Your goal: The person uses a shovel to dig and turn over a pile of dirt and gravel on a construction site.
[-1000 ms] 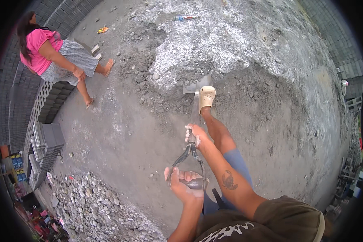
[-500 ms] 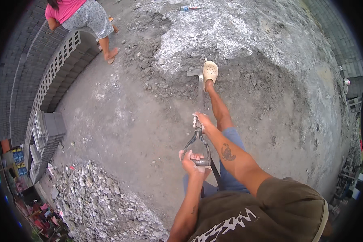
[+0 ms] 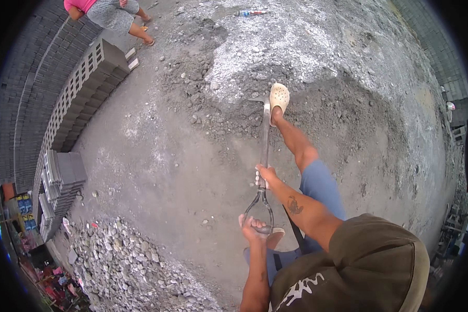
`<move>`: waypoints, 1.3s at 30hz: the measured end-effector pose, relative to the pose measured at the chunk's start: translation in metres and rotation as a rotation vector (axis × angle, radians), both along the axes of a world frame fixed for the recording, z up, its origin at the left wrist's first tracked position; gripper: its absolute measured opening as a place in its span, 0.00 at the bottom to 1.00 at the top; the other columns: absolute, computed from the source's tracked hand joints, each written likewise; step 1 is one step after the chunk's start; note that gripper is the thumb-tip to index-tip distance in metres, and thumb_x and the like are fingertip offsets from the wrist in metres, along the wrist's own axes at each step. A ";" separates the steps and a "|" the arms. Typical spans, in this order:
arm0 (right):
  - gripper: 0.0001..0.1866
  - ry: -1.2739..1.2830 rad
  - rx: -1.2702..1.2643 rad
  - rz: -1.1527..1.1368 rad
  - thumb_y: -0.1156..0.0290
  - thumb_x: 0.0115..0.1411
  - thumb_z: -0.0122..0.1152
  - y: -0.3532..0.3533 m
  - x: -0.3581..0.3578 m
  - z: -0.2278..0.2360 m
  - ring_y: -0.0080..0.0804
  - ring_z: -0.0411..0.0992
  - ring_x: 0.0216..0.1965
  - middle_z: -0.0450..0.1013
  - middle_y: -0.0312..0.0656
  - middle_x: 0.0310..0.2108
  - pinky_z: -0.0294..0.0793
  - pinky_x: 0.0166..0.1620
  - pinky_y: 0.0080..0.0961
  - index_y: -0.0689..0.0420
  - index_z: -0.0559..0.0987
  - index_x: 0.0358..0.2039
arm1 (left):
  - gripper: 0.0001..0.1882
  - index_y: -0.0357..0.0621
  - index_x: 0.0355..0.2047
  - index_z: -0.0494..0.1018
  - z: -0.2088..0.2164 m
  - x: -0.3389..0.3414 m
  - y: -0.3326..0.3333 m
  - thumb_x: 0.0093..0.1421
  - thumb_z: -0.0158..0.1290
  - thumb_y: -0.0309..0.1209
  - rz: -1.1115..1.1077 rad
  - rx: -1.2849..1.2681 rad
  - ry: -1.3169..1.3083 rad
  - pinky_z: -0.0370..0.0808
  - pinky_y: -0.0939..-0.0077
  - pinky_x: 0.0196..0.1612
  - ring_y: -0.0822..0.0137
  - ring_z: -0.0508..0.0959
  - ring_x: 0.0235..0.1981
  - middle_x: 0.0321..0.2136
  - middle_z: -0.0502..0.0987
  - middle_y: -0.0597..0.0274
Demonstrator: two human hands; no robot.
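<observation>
A straight grey shaft [image 3: 265, 136] was seen on the shovel [image 3: 265, 151], ended by a dark forked handle [image 3: 270, 209] with a rounded crossbar [image 3: 265, 229]; its thin, flat blade [image 3: 255, 100] was set at the edge of crumbly dark sand [image 3: 343, 122], just short of chalky white gravel [image 3: 301, 47]; a perforated cream clog [image 3: 279, 96] was placed right beside the blade; rounded stones [image 3: 122, 260] were heaped at lower left, and hollow grey blocks [image 3: 101, 67] were stacked in a row beyond; between blocks and shaft, flat packed ground [image 3: 192, 177] was left as open room; the crossbar was gripped by the left hand [image 3: 252, 228], fingers curled round it; the shaft was grasped just past the fork, toward the blade, by the right hand [image 3: 266, 176], its forearm [image 3: 301, 205] slanted in from lower right.
</observation>
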State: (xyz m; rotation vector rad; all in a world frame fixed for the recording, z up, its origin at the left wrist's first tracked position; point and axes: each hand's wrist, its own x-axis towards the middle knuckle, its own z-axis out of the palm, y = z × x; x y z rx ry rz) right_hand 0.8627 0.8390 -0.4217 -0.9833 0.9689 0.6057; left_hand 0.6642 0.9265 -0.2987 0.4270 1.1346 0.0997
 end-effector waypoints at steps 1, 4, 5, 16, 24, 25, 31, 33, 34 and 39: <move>0.09 0.009 -0.021 0.019 0.66 0.62 0.58 -0.009 -0.021 -0.012 0.28 0.68 0.16 0.68 0.36 0.21 0.72 0.18 0.34 0.57 0.73 0.35 | 0.24 0.61 0.51 0.59 -0.009 -0.008 -0.008 0.57 0.46 0.22 0.002 -0.025 0.011 0.67 0.67 0.20 0.69 0.63 0.14 0.16 0.60 0.68; 0.07 -0.016 0.002 -0.003 0.68 0.60 0.59 -0.016 -0.014 0.009 0.29 0.69 0.17 0.69 0.37 0.21 0.71 0.17 0.31 0.58 0.74 0.32 | 0.24 0.62 0.52 0.58 0.018 0.017 -0.017 0.57 0.47 0.22 0.028 -0.059 0.044 0.67 0.67 0.21 0.70 0.63 0.15 0.16 0.60 0.68; 0.07 -0.022 0.000 -0.025 0.68 0.60 0.59 -0.030 -0.009 0.018 0.29 0.69 0.16 0.69 0.37 0.20 0.71 0.17 0.31 0.58 0.74 0.31 | 0.24 0.62 0.51 0.58 0.042 0.031 -0.028 0.57 0.48 0.22 0.029 -0.084 0.068 0.67 0.66 0.22 0.70 0.63 0.15 0.17 0.60 0.68; 0.04 -0.057 0.019 -0.058 0.74 0.58 0.53 0.027 0.096 0.109 0.36 0.69 0.17 0.69 0.43 0.19 0.73 0.20 0.37 0.61 0.74 0.30 | 0.12 0.55 0.39 0.61 0.158 0.160 0.036 0.58 0.49 0.25 0.090 -0.041 -0.284 0.65 0.69 0.22 0.72 0.63 0.15 0.18 0.61 0.70; 0.21 -0.116 -0.048 0.158 0.60 0.61 0.63 -0.023 -0.019 0.060 0.35 0.76 0.22 0.74 0.43 0.26 0.76 0.24 0.31 0.63 0.71 0.45 | 0.11 0.53 0.41 0.63 0.084 0.059 -0.033 0.62 0.49 0.38 0.133 -0.016 0.053 0.63 0.73 0.21 0.73 0.63 0.15 0.19 0.61 0.69; 0.23 -0.129 -0.017 0.155 0.58 0.61 0.63 -0.023 -0.022 0.065 0.35 0.76 0.23 0.74 0.43 0.27 0.77 0.24 0.31 0.62 0.70 0.47 | 0.11 0.54 0.39 0.63 0.076 0.063 -0.031 0.62 0.49 0.41 0.138 -0.048 0.061 0.62 0.74 0.21 0.73 0.62 0.15 0.19 0.61 0.70; 0.24 -0.035 0.149 0.137 0.58 0.59 0.66 -0.038 -0.043 0.037 0.36 0.77 0.27 0.74 0.43 0.31 0.78 0.28 0.31 0.61 0.71 0.47 | 0.22 0.53 0.46 0.64 -0.016 0.014 -0.045 0.62 0.48 0.54 0.164 -0.085 0.238 0.62 0.73 0.16 0.71 0.61 0.12 0.17 0.61 0.67; 0.21 0.134 0.074 0.246 0.59 0.58 0.67 -0.051 -0.063 -0.014 0.35 0.77 0.28 0.74 0.42 0.31 0.78 0.29 0.33 0.60 0.73 0.45 | 0.23 0.52 0.40 0.64 -0.083 -0.054 -0.050 0.62 0.45 0.58 0.130 -0.132 0.426 0.62 0.73 0.14 0.70 0.61 0.11 0.15 0.62 0.67; 0.19 0.174 -0.017 0.306 0.59 0.58 0.67 -0.062 -0.053 -0.048 0.35 0.77 0.28 0.74 0.42 0.31 0.77 0.30 0.35 0.59 0.74 0.43 | 0.23 0.53 0.35 0.63 -0.096 -0.055 -0.058 0.62 0.44 0.59 0.138 -0.149 0.439 0.63 0.73 0.14 0.70 0.61 0.10 0.14 0.62 0.67; 0.12 0.234 -0.069 0.076 0.60 0.58 0.65 -0.095 0.132 -0.120 0.30 0.72 0.20 0.70 0.35 0.22 0.74 0.24 0.32 0.53 0.76 0.34 | 0.28 0.54 0.16 0.59 -0.092 -0.007 -0.074 0.62 0.38 0.61 0.201 -0.149 0.601 0.64 0.72 0.14 0.68 0.63 0.08 0.09 0.62 0.66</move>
